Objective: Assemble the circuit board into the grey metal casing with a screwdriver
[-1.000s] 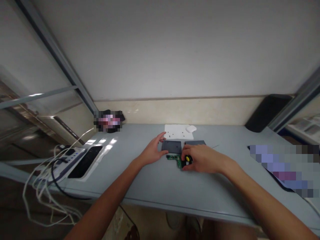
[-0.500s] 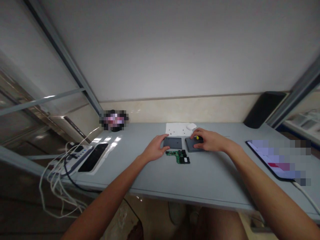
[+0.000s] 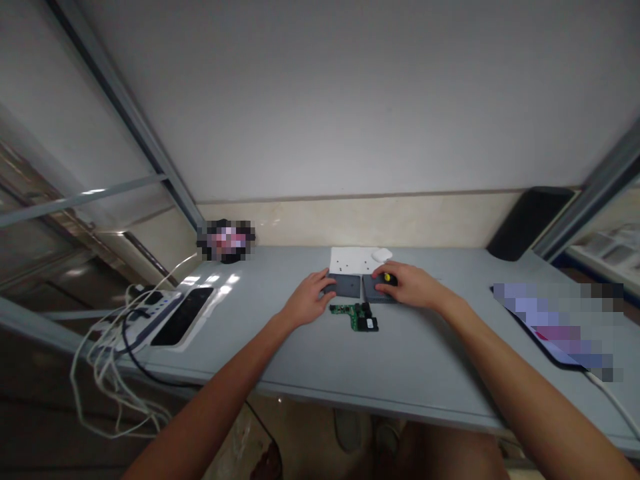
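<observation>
My left hand grips the left end of a flat dark grey panel lying on the table, thumb at the near edge and fingers at the far edge. My right hand is closed over a thicker dark grey casing just right of the panel. A yellow-ended tool, its kind not clear, shows between the right hand's fingers. In front of both grey parts lies a green circuit board with black components. Behind them, a white sheet carries several tiny dark screws.
A white rounded object rests on the sheet. Leftward are a phone, a power strip and tangled cables. A lit tablet with a cable lies right; a black speaker-like block stands behind it.
My right hand has brought the casing left, so it now sits almost against the panel. My left hand keeps its grip on the panel. The view has shifted slightly.
</observation>
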Tool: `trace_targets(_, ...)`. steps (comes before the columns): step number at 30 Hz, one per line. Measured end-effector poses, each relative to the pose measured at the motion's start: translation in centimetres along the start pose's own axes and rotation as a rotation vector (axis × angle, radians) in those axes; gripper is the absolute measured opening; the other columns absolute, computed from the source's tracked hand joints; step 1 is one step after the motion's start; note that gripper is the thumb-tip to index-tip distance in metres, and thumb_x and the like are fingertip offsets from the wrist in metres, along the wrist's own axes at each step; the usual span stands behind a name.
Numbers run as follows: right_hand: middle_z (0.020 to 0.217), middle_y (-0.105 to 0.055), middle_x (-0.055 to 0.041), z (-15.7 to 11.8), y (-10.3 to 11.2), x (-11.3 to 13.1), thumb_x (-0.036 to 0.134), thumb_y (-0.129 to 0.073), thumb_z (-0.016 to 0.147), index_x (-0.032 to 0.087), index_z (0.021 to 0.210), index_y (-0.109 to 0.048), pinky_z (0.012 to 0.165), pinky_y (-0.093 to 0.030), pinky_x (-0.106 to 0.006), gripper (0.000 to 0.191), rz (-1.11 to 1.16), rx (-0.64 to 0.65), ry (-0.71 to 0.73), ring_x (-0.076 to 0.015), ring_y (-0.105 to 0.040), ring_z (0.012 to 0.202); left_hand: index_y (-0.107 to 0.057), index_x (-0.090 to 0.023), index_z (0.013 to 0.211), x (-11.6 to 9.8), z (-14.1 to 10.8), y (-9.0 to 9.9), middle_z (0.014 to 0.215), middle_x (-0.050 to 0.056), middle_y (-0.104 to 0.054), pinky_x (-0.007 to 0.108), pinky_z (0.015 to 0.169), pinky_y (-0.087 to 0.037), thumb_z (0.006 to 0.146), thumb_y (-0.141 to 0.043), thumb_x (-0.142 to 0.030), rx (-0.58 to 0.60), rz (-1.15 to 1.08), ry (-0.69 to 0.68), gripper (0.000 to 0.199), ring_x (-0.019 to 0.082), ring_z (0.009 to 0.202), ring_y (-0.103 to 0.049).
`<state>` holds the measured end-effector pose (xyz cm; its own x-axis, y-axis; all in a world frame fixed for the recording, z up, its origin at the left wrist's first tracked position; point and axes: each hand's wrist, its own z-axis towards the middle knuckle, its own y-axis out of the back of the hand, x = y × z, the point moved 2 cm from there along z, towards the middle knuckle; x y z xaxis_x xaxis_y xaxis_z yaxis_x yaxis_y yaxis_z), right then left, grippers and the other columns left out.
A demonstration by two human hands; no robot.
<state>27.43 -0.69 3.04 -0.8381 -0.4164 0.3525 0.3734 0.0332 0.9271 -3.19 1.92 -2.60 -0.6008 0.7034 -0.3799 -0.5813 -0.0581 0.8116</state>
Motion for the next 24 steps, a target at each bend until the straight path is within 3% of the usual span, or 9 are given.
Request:
trace_targets(6, 0.125, -0.078, -0.0109, -0.10, 0.07, 0.68, 0.043, -0.056, 0.107, 0.025, 0.128, -0.076, 0.088, -0.051, -0.037, 0.034, -0.076, -0.023, -0.012, -0.0291, -0.074, 0.105, -0.075, -0.021, 0.129, -0.04, -0.12, -0.08, 0.157, 0.017, -0.061, 0.058, 0.121, -0.050, 0.104, -0.070, -0.031, 0.009, 0.013, -0.013, 0.027, 0.033, 0.146, -0.058)
trace_targets(24, 0.124, -0.076, -0.0106, -0.06, -0.32, 0.65, 0.041, -0.044, 0.112, 0.024, 0.119, -0.074, 0.079, -0.050, -0.033, 0.036, -0.127, -0.080, -0.104, -0.0261, -0.075, 0.098, -0.070, -0.024, 0.135, -0.46, -0.16, 0.28, 0.153, 0.015, -0.062, 0.056, 0.121, -0.050, 0.104, -0.072, -0.039, 0.040, 0.010, 0.028, 0.035, 0.032, 0.140, -0.060)
